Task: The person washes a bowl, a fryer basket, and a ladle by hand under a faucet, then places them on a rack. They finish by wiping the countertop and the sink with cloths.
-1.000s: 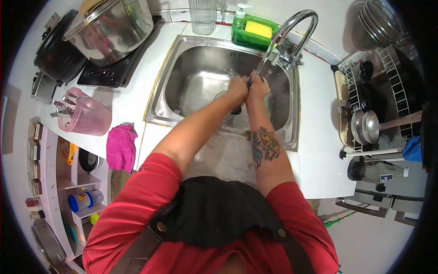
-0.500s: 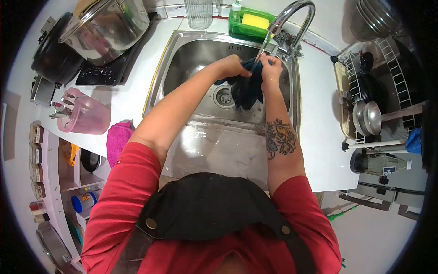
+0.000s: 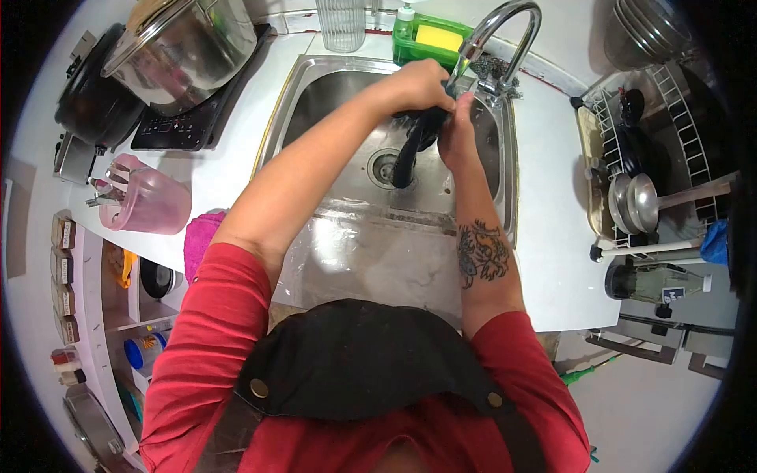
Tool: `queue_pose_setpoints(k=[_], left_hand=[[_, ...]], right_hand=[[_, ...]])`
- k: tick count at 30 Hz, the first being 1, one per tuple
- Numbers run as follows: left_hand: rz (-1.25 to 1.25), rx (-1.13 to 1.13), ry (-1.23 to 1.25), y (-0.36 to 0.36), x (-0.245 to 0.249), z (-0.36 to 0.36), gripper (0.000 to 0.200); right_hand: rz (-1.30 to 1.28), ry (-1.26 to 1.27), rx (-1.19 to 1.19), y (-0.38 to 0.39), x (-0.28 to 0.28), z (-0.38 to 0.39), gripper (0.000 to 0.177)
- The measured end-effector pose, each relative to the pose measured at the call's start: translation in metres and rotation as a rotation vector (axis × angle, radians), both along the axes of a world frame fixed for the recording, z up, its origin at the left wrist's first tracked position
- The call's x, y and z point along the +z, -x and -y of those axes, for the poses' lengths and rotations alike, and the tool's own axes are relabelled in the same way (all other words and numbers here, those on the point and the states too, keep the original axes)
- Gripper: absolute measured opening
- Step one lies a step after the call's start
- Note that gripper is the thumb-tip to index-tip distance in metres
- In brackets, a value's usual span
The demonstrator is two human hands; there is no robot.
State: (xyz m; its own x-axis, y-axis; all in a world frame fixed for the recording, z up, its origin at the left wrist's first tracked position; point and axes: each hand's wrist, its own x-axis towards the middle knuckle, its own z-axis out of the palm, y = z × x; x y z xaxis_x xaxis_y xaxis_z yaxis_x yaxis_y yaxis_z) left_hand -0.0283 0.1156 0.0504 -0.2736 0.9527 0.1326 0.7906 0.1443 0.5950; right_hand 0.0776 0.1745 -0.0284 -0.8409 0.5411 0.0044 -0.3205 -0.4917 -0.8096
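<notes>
A dark wet cloth (image 3: 418,142) hangs bunched in the steel sink (image 3: 315,162), its lower end over the drain (image 3: 384,167). My left hand (image 3: 426,83) is closed on the upper part of the cloth, just below the tap spout. My right hand (image 3: 457,135) grips the cloth from the right side; its fingers are partly hidden behind the cloth. The chrome tap (image 3: 505,47) arches over both hands from the back right of the sink.
Behind the sink stand a green caddy with a yellow sponge (image 3: 438,37) and a ribbed glass (image 3: 341,25). A steel pot (image 3: 185,59), pink container (image 3: 150,195) and magenta cloth (image 3: 202,240) are on the left. A dish rack (image 3: 623,150) stands on the right.
My left hand has risen toward the tap spout, and my right hand has lowered slightly. The cloth has gone from spread out to gathered into a narrow hanging strip.
</notes>
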Motion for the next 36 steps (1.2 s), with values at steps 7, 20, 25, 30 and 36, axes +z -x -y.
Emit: queue_pose_setpoints(k=[7,20,25,30,36], left_hand=[[0.541,-0.090,0.080,0.041,0.015,0.048,0.022],[1.035,-0.047,-0.570,-0.007,-0.058,0.018,0.036],[0.909,-0.079,-0.100,-0.019,-0.094,0.020,0.043],[1.132,-0.130,-0.295,-0.020,-0.056,0.023,0.042],[1.286,0.046,-0.371,-0.027,-0.049,0.001,0.025]], right_hand=[[0.348,-0.686,0.436,-0.035,0.010,-0.044,0.025],[0.151,-0.495,0.059,0.005,0.050,-0.019,0.018],[-0.026,-0.285,-0.299,-0.005,0.059,-0.024,0.028],[0.407,0.041,-0.506,-0.023,-0.036,-0.060,0.036],[0.593,0.422,-0.021,-0.014,-0.041,-0.007,0.069]])
